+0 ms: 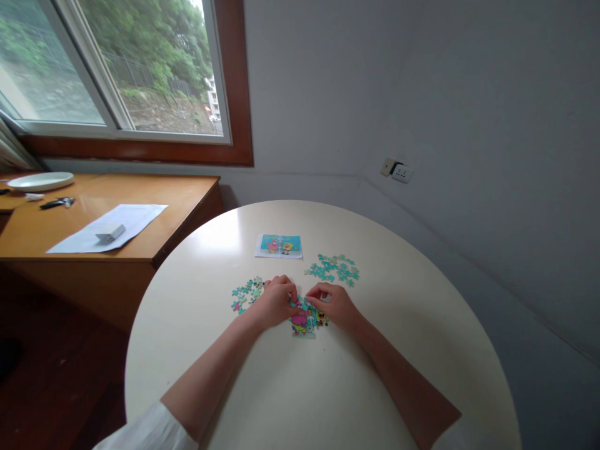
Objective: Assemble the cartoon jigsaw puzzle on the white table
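Note:
A partly joined jigsaw puzzle (304, 322), with pink, yellow and teal cartoon figures, lies on the round table between both hands. My left hand (276, 302) rests at its upper left edge, fingers curled, thumb and fingertips against the joined pieces. From the right, my right hand (334, 305) reaches to the top edge, thumb and index finger pinched together; whatever sits in that pinch is too small to make out. Loose puzzle pieces (244, 297) lie partly behind my left hand. Another group of teal puzzle pieces (332, 269) is spread beyond my right hand.
A picture card (280, 246) showing the cartoon lies farther back on the white round table (197, 375). At left, a wooden desk (187, 194) holds paper (140, 215), a small white box (110, 233), keys (59, 202) and a white plate (42, 181). Walls stand behind and to the right.

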Demonstrator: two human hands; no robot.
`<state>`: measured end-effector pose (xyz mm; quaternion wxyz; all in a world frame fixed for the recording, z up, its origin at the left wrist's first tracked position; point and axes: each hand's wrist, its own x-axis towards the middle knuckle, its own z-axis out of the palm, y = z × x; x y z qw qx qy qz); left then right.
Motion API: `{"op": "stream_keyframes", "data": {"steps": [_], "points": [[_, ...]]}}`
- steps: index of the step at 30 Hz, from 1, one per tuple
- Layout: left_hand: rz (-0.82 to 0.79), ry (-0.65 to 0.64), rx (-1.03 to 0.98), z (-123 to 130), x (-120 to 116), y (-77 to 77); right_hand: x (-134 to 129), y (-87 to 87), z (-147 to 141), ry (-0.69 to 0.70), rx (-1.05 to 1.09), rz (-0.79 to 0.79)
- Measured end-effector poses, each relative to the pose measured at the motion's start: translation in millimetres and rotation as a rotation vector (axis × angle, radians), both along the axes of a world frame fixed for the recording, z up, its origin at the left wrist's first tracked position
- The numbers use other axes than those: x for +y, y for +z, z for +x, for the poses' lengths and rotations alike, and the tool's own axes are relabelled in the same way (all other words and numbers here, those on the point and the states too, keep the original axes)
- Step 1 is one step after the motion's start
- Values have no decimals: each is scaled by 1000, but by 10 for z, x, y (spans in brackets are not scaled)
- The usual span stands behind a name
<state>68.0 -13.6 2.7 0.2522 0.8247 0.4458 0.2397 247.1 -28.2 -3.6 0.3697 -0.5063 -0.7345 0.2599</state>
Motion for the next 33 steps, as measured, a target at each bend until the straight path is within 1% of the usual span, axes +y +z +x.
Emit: {"op": "stream_keyframes", "data": {"steps": [11,25,30,33], "points": [[6,-9,0,-3,3,4,17,-12,-3,20,-71,64],[16,-9,20,-7,-2,12,14,19,-56,29,-142,67],[16,-9,44,-3,-12,31,9,-12,-64,24,-98,66],[16,-10,49,-6,-15,41,17,-39,-48,-24,3,26]]}}
